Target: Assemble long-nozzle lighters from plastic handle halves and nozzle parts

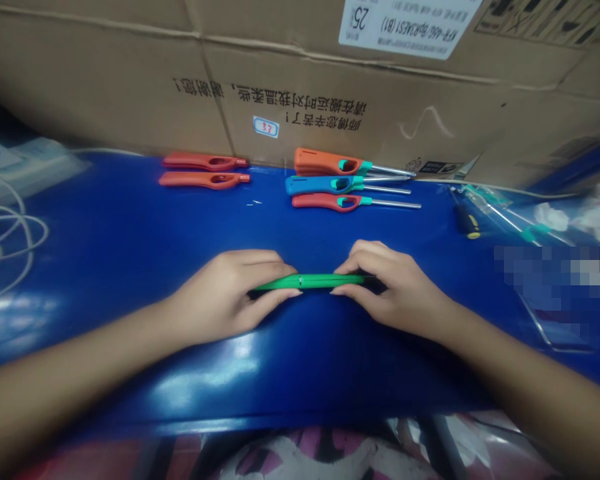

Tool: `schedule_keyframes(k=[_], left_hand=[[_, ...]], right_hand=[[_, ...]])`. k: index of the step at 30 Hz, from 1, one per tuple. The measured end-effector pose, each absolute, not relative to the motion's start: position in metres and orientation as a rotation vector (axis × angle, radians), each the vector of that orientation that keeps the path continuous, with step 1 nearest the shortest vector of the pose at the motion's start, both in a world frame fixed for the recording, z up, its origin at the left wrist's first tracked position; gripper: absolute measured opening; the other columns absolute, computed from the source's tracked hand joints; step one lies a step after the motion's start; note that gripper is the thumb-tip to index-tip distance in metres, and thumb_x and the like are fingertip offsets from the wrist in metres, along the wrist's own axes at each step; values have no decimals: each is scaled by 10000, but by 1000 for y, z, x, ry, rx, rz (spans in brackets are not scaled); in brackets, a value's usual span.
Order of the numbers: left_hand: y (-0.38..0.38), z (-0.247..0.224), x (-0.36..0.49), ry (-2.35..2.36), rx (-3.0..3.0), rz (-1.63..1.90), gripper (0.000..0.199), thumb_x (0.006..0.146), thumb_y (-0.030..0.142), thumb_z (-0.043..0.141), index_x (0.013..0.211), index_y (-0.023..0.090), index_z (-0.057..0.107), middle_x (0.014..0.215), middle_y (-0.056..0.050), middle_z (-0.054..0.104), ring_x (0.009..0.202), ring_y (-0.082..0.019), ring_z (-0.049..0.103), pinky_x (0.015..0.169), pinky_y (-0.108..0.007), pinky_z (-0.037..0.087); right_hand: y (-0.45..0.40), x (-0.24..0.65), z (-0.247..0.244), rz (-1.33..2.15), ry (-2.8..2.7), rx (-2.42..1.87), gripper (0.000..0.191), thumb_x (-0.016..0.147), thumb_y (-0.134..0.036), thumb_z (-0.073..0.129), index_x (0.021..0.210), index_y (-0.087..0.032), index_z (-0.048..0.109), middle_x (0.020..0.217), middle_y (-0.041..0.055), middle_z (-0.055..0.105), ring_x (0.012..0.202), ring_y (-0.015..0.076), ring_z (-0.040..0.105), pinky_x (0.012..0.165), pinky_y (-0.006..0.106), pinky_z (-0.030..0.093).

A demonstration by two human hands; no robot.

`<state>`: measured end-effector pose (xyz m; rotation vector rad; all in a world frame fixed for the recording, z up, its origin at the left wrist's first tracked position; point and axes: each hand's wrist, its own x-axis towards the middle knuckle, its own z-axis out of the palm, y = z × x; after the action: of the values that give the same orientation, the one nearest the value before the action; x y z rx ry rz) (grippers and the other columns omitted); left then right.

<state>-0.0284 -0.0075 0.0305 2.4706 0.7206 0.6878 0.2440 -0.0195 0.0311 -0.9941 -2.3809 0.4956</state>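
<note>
On the blue bench (pixel 120 227): green lighter handle (pixel 310 282) held level, just above the surface
Left hand (pixel 225 297): curled, pinching one end
Right hand (pixel 395 290): curled, pinching the other end
Done: three long-nozzle lighters (pixel 320 185)
Without nozzles: two red handles (pixel 205 180)

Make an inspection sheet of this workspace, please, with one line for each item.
surface: glossy blue tabletop, with glare near the hands.
job's things: green plastic lighter body, lying lengthwise between both hands.
grippers: left hand and right hand each grip one end of it.
clutter: orange lighter, blue lighter, red lighter, two red-orange lighter shells, screwdriver.
cables: coiled white cable at far left.
surroundings: printed cardboard carton behind the table.
</note>
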Motion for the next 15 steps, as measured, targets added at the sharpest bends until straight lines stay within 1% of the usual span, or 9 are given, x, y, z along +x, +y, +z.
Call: schedule_keyframes(k=[4, 7, 10, 12, 15], left_hand=[[-7, 31, -28, 739, 2484, 702, 185, 999, 243, 591, 1097, 150, 717, 939, -53, 721, 810, -137, 663, 743, -230, 514], [-6, 31, -28, 757, 2468, 715, 189, 1003, 249, 578, 1099, 160, 714, 946, -57, 724, 827, -143, 667, 752, -233, 522], [-4, 31, -29, 784, 2458, 724, 188, 1002, 260, 581, 1094, 164, 714, 929, -52, 720, 818, -143, 665, 740, -234, 524], [-4, 31, -29, 791, 2468, 728, 187, 998, 258, 587, 1094, 157, 712, 925, -49, 715, 818, -140, 661, 740, -232, 522], [-4, 30, -29, 792, 2509, 707, 197, 997, 249, 582, 1111, 141, 701, 946, -54, 709, 837, -145, 661, 756, -240, 524]], right_hand=[[-21, 242, 32, 474, -2364, -990, 63, 925, -221, 699, 924, -202, 638, 852, 20, 652, 808, 164, 594, 780, 317, 464], [-19, 245, 34, 492, -2361, -1047, 105, 906, -262, 727, 962, -211, 654, 902, 31, 687, 828, 172, 625, 787, 322, 476], [-16, 249, 36, 425, -2397, -1056, 132, 909, -282, 723, 999, -219, 651, 944, 37, 717, 883, 191, 654, 862, 356, 472], [-15, 252, 36, 374, -2415, -1020, 90, 924, -269, 702, 969, -220, 642, 917, 29, 725, 880, 194, 661, 892, 374, 457], [-16, 251, 35, 328, -2440, -1013, 75, 938, -263, 680, 928, -210, 628, 873, 21, 715, 837, 190, 648, 885, 378, 437]])
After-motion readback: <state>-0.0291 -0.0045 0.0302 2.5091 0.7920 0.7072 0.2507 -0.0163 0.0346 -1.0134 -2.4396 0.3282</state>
